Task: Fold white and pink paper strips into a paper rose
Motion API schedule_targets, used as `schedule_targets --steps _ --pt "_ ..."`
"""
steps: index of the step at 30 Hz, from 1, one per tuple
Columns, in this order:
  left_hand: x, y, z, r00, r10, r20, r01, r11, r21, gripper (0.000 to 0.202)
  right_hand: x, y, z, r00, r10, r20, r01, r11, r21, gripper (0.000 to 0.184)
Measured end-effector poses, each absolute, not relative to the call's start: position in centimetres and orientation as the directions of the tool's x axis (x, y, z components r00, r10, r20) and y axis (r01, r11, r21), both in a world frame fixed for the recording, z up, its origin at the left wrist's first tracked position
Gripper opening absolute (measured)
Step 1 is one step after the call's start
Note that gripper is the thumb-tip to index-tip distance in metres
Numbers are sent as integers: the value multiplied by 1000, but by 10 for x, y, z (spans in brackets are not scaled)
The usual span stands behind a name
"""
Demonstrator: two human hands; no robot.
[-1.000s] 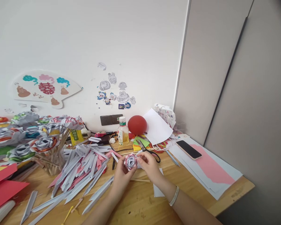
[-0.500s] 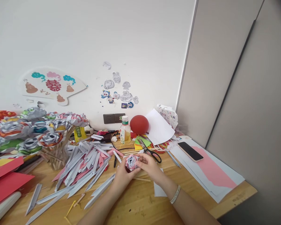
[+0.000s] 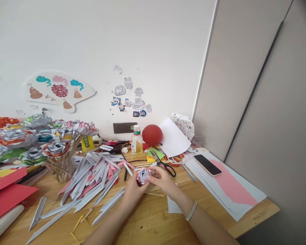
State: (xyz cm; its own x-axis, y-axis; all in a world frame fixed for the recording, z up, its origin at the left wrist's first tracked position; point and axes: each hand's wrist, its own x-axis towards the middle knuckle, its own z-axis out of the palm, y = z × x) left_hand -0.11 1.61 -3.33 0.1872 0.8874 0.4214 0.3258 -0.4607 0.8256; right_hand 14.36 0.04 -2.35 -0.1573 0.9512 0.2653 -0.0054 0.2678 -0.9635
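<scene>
Both my hands hold a small rolled paper flower point(image 3: 143, 176), grey-white with pink edges, just above the wooden table point(image 3: 148, 217). My left hand point(image 3: 133, 190) wraps it from below and the left. My right hand point(image 3: 163, 180), with a bracelet at the wrist, pinches its right side with closed fingers. A thin wooden stick point(image 3: 155, 194) lies under my hands. Left of them spreads a heap of folded grey and pink paper strips point(image 3: 91, 177).
Black scissors point(image 3: 164, 165) lie just behind my hands. A small bottle point(image 3: 137, 141) and a red ball point(image 3: 152, 134) stand by the wall. A bunch of paper flowers point(image 3: 38, 139) fills the left. A phone point(image 3: 207, 164) lies on white and pink sheets at right.
The view has shifted slightly, so everything sits a little further right in the frame. My hands stay on the flower, with the fingers working closer around it.
</scene>
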Motion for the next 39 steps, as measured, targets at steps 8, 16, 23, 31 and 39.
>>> schedule_targets --steps 8,16,23,31,39 --pt "-1 14 -29 157 894 420 358 -448 819 33 143 -3 -18 -175 948 267 -32 265 -964 37" --pt "-2 15 -31 145 894 424 353 -447 822 34 143 -8 -13 -220 948 231 -90 216 -972 37" --pt "0 11 -25 179 903 390 384 -429 817 37 142 -6 -15 -186 959 212 -127 191 -973 32" --pt "0 11 -26 184 894 409 373 -449 812 33 142 -8 -13 -199 966 165 -124 142 -982 36" --pt "1 6 -21 169 905 390 403 -424 811 38 142 -5 -18 -178 972 153 -162 125 -979 33"
